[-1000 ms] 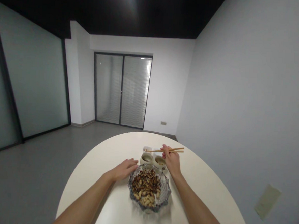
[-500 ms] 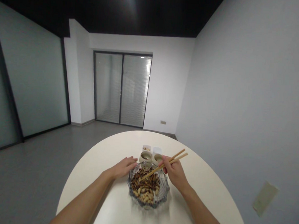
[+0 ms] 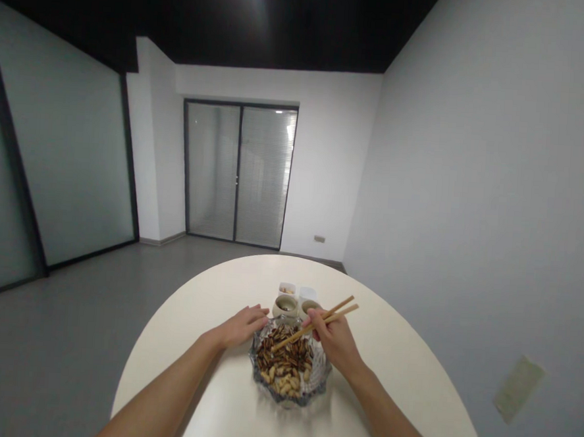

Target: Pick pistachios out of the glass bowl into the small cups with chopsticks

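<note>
A pair of wooden chopsticks [image 3: 333, 313] is gripped in my right hand [image 3: 336, 342], over the right side of a clear glass bowl [image 3: 319, 372]. The tips reach down among dark-striped seeds [image 3: 284, 350] in the bowl; whether they pinch one is too small to tell. Paler nuts [image 3: 286, 382], like peanuts or cashews, lie at the bowl's near side. My left hand [image 3: 246, 326] rests with its fingers stretched out, the fingertips at the bowl's left rim.
Behind the bowl stand two small beige cups [image 3: 285, 304], the right one partly hidden by my right hand. Beyond them are a small white dish [image 3: 286, 289] with a few pale pieces and another whitish dish [image 3: 308, 293]. All stand on a round white table [image 3: 208, 292].
My right hand and the chopsticks have shifted slightly left and down, the chopstick tips still among the seeds. My left hand has stayed in place.
</note>
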A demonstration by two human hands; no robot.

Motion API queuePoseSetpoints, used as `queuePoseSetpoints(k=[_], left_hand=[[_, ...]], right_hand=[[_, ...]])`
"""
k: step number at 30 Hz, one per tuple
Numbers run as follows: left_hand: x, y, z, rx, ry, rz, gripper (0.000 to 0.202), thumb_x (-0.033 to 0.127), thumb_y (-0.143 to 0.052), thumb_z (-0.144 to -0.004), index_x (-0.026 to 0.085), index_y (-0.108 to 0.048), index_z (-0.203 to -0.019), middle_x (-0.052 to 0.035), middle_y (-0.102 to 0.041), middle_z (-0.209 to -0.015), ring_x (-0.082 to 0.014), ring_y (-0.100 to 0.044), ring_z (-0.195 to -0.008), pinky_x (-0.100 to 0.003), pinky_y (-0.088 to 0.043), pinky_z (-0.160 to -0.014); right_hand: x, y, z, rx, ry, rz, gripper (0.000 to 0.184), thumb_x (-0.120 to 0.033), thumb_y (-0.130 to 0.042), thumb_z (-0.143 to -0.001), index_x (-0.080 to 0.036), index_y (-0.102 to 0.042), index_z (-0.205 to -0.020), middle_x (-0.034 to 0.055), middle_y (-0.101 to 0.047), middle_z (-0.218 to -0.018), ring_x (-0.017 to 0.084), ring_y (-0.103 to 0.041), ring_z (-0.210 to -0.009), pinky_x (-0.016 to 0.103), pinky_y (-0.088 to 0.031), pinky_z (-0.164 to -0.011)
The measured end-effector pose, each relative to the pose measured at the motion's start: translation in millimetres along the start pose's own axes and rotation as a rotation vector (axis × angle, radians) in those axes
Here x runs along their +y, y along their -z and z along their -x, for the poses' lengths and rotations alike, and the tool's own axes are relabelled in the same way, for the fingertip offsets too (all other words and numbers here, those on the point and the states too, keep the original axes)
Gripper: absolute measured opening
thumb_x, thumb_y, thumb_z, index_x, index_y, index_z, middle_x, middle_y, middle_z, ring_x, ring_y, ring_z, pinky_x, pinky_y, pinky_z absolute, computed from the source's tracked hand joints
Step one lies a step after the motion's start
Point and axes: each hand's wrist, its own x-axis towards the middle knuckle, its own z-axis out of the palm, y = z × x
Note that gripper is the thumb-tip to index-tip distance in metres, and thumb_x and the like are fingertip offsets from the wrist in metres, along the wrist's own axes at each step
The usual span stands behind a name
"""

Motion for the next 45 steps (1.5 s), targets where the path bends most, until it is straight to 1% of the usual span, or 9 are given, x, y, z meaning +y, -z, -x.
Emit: queuePoseSetpoints(k=[5, 9, 17, 22, 27, 33, 38, 42, 45], left_hand=[[1.2, 0.5, 0.6, 0.002, -0.013, -0.006, 0.069, 0.073, -0.039, -0.103, 0.025, -0.069, -0.142, -0.0089, -0.055, -0.161, -0.0369, -0.036, -0.157, -0.056, -0.02, -0.132], [1.9, 0.4, 0.3, 0.01, -0.014, -0.006, 0.068, 0.071, -0.04, -0.104, 0.024, -0.069, -0.142, -0.0097, -0.056, -0.161, -0.0364, -0.038, -0.157, -0.054, -0.023, -0.131], [1.5, -0.1, 0.7, 0.002, 0.0, -0.011, 0.071, 0.073, -0.037, -0.103, 0.023, -0.069, -0.142, -0.0111, -0.053, -0.163, -0.0371, -0.036, -0.158, -0.056, -0.02, -0.132], [1.6, 0.1, 0.9, 0.006, 0.003, 0.007, 0.069, 0.075, -0.039, -0.102, 0.025, -0.071, -0.139, -0.0094, -0.054, -0.162, -0.0363, -0.036, -0.158, -0.055, -0.018, -0.132], [0.9, -0.3, 0.3, 0.008, 0.0, 0.009, 0.069, 0.074, -0.04, -0.102, 0.024, -0.071, -0.139, -0.0099, -0.055, -0.161, -0.0379, -0.036, -0.157, -0.056, -0.018, -0.132], [-0.1, -0.6, 0.3, 0.006, 0.005, 0.012, 0.068, 0.072, -0.04, -0.103, 0.024, -0.068, -0.142, -0.01, -0.055, -0.162, -0.0364, -0.035, -0.158, -0.055, -0.017, -0.133], [4.0, 1.0, 1.9, -0.004, 0.017, 0.001, 0.07, 0.074, -0.038, -0.103, 0.024, -0.068, -0.143, -0.0102, -0.053, -0.162, -0.0367, -0.035, -0.158, -0.056, -0.015, -0.133], [4.4, 1.0, 1.8, -0.003, 0.017, -0.002, 0.07, 0.074, -0.038, -0.103, 0.024, -0.067, -0.143, -0.0108, -0.053, -0.162, -0.0363, -0.035, -0.158, -0.056, -0.016, -0.133], [2.3, 0.0, 0.7, 0.005, 0.014, 0.005, 0.068, 0.074, -0.04, -0.102, 0.025, -0.07, -0.14, -0.0095, -0.055, -0.161, -0.0352, -0.036, -0.158, -0.055, -0.015, -0.133]], right_hand=[[0.4, -2.6, 1.9, -0.022, -0.007, 0.014, 0.056, -0.061, -0.052, -0.101, -0.019, -0.078, -0.074, -0.0001, -0.056, -0.053, 0.016, -0.052, -0.05, 0.026, -0.038, -0.05], [-2.1, -4.8, 3.7, -0.049, -0.013, 0.002, 0.057, -0.062, -0.052, -0.1, -0.018, -0.077, -0.075, -0.0002, -0.056, -0.053, 0.015, -0.053, -0.049, 0.025, -0.039, -0.05], [-3.7, 2.1, 2.0, -0.005, 0.018, 0.007, 0.058, -0.062, -0.049, -0.103, -0.019, -0.077, -0.076, -0.0006, -0.055, -0.052, 0.016, -0.052, -0.05, 0.025, -0.038, -0.05], [-3.4, 2.6, 1.2, -0.009, 0.01, 0.01, 0.059, -0.065, -0.051, -0.101, -0.02, -0.077, -0.074, -0.0001, -0.055, -0.053, 0.016, -0.051, -0.051, 0.025, -0.038, -0.05], [-4.3, 2.2, 2.5, -0.001, 0.031, 0.016, 0.057, -0.064, -0.053, -0.1, -0.02, -0.077, -0.073, 0.0002, -0.057, -0.056, 0.016, -0.052, -0.054, 0.026, -0.04, -0.053], [0.5, 0.7, 2.1, -0.039, 0.062, 0.045, 0.057, -0.065, -0.053, -0.1, -0.02, -0.078, -0.075, 0.0013, -0.06, -0.059, 0.017, -0.055, -0.057, 0.026, -0.043, -0.056], [-4.4, -0.2, 2.9, -0.062, 0.067, 0.06, 0.057, -0.065, -0.052, -0.1, -0.02, -0.078, -0.075, 0.0019, -0.062, -0.059, 0.018, -0.057, -0.057, 0.027, -0.043, -0.057], [-7.2, -0.7, 4.3, -0.079, 0.059, 0.04, 0.059, -0.066, -0.052, -0.1, -0.02, -0.078, -0.075, 0.0013, -0.06, -0.057, 0.017, -0.055, -0.054, 0.027, -0.042, -0.055], [-6.6, -0.2, 5.0, -0.087, 0.065, 0.044, 0.06, -0.068, -0.051, -0.1, -0.02, -0.076, -0.074, 0.0009, -0.058, -0.055, 0.017, -0.053, -0.052, 0.027, -0.04, -0.052]])
